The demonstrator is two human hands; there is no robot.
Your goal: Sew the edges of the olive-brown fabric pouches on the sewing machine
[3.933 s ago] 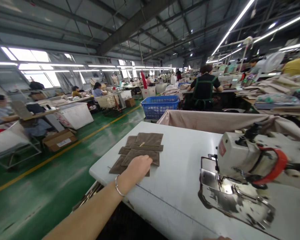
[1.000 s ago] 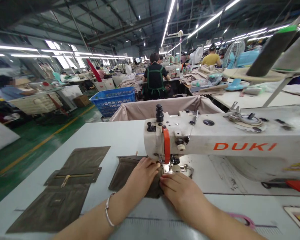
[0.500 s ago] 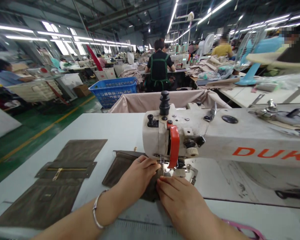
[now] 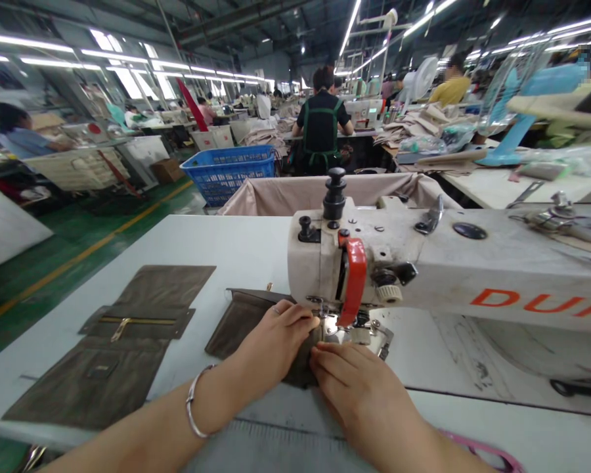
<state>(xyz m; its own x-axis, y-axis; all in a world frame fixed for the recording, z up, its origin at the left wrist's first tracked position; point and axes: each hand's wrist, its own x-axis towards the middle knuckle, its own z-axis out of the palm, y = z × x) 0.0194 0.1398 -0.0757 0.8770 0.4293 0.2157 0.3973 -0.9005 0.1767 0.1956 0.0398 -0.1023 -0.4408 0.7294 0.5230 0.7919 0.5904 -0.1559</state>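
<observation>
Where hands touch, brown fabric, straight-edged

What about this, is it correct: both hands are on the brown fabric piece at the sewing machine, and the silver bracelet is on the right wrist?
Not quite: the head view shows the silver bracelet on the left wrist. The left hand and right hand are on the brown fabric piece at the sewing machine.

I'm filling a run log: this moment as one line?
left hand: on brown fabric | right hand: on same fabric | at: sewing machine
</observation>
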